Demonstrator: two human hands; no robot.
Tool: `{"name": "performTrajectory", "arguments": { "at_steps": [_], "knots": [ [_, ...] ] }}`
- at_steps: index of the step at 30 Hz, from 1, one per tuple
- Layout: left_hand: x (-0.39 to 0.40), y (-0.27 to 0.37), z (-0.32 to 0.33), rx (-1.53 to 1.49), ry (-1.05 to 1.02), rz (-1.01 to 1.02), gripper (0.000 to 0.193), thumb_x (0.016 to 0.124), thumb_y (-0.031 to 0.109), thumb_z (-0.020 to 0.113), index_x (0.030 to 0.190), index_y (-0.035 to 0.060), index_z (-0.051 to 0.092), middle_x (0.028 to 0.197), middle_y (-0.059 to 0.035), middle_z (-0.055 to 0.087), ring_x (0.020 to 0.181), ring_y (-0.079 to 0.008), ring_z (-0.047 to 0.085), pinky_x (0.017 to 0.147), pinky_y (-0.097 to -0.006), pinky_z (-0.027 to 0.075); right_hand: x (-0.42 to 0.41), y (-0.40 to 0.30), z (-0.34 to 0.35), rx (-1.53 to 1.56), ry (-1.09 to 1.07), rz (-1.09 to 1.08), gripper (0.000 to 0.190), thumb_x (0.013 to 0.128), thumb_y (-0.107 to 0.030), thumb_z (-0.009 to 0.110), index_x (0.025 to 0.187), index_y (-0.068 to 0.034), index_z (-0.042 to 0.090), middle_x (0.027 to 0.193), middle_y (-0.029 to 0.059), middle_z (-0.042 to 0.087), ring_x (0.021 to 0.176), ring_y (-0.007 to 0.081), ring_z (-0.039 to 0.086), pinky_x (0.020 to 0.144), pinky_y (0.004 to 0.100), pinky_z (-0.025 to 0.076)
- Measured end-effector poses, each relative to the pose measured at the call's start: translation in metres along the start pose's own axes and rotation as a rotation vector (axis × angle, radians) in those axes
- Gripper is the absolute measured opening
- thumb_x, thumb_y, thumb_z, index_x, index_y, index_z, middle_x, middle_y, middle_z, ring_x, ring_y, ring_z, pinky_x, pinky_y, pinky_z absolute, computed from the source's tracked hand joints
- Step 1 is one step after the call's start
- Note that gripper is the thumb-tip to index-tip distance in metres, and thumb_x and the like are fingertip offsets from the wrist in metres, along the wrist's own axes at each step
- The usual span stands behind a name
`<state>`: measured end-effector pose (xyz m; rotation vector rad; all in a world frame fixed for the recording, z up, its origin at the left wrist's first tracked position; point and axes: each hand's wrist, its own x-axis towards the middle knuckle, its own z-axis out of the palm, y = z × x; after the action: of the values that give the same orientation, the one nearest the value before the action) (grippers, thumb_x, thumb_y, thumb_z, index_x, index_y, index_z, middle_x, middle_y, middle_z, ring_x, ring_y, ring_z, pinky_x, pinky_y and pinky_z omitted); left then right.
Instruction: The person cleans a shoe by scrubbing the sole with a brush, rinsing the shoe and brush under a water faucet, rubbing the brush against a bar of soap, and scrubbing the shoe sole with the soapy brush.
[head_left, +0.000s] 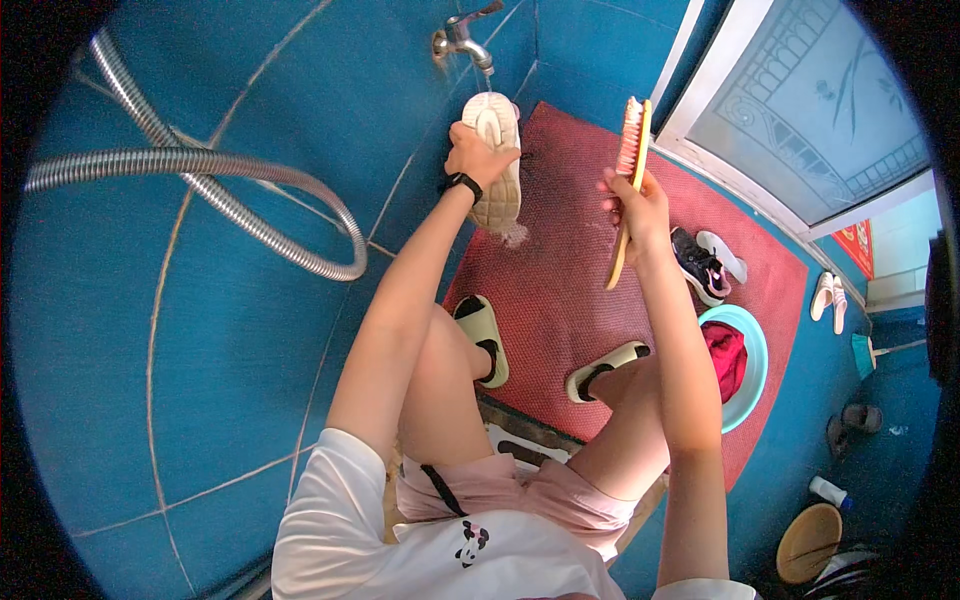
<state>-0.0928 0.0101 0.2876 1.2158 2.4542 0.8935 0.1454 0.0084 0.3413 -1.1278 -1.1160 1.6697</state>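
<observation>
My left hand (478, 155) grips a shoe by its middle, with the pale rubber sole (504, 196) facing me. The heel or toe end of the shoe lies right below a metal wall tap (461, 41), and a thin stream of water runs onto it. Most of the shoe's upper is hidden behind the sole. In my right hand (641, 206) is a long-handled scrubbing brush (643, 142), held upright and apart from the shoe. Its pinkish bristles face left, towards the shoe.
A red textured mat (555, 315) covers the floor. On its right lie a black shoe (699, 266), a light insole (721, 255) and a light-blue basin (756, 375) holding red cloth (726, 356). A metal hose (225, 161) loops at left; a glass-panelled door (817, 105) stands right.
</observation>
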Motion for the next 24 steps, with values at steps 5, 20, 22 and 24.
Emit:
{"name": "performTrajectory", "arguments": {
  "at_steps": [5, 20, 22, 24],
  "knots": [
    [0.0, 0.004, -0.001, -0.011, 0.0, -0.024, 0.087, 0.056, 0.04, 0.078, 0.114, -0.0053, 0.031, 0.115, -0.0225, 0.049, 0.103, -0.0358, 0.056, 0.09, -0.0405, 0.045, 0.0, 0.0, -0.001, -0.004, 0.01, -0.005, 0.017, 0.083, -0.014, 0.063, 0.097, -0.01, 0.055, 0.074, 0.0014, 0.063, 0.052, 0.0063, 0.054, 0.045, 0.0186, 0.035],
    [0.04, -0.038, 0.033, -0.242, 0.087, -0.007, 0.069, 0.058, 0.034, 0.077, 0.107, -0.0058, 0.052, 0.111, -0.0187, 0.055, 0.097, -0.0299, 0.058, 0.089, -0.0346, 0.045, -0.004, -0.007, 0.006, 0.064, -0.001, -0.005, 0.02, 0.082, -0.004, 0.062, 0.1, -0.002, 0.054, 0.083, 0.0052, 0.061, 0.068, 0.0109, 0.059, 0.052, 0.0203, 0.047],
    [0.044, -0.042, 0.034, -0.311, 0.094, 0.037, 0.061, 0.059, 0.033, 0.076, 0.105, -0.0026, 0.058, 0.112, -0.0176, 0.055, 0.097, -0.0284, 0.058, 0.09, -0.0336, 0.044, -0.003, -0.006, 0.006, 0.073, -0.005, -0.012, 0.02, 0.082, -0.005, 0.062, 0.1, -0.002, 0.054, 0.082, 0.005, 0.062, 0.065, 0.0101, 0.059, 0.05, 0.0198, 0.046],
    [0.039, -0.035, 0.038, -0.34, 0.063, 0.005, 0.075, 0.055, 0.036, 0.077, 0.107, -0.0083, 0.046, 0.112, -0.0225, 0.052, 0.101, -0.0319, 0.056, 0.09, -0.0348, 0.044, 0.0, -0.003, 0.0, 0.028, -0.009, 0.021, 0.019, 0.082, -0.007, 0.063, 0.099, -0.005, 0.055, 0.078, 0.0042, 0.063, 0.057, 0.0081, 0.057, 0.046, 0.0184, 0.041]
  ]
}}
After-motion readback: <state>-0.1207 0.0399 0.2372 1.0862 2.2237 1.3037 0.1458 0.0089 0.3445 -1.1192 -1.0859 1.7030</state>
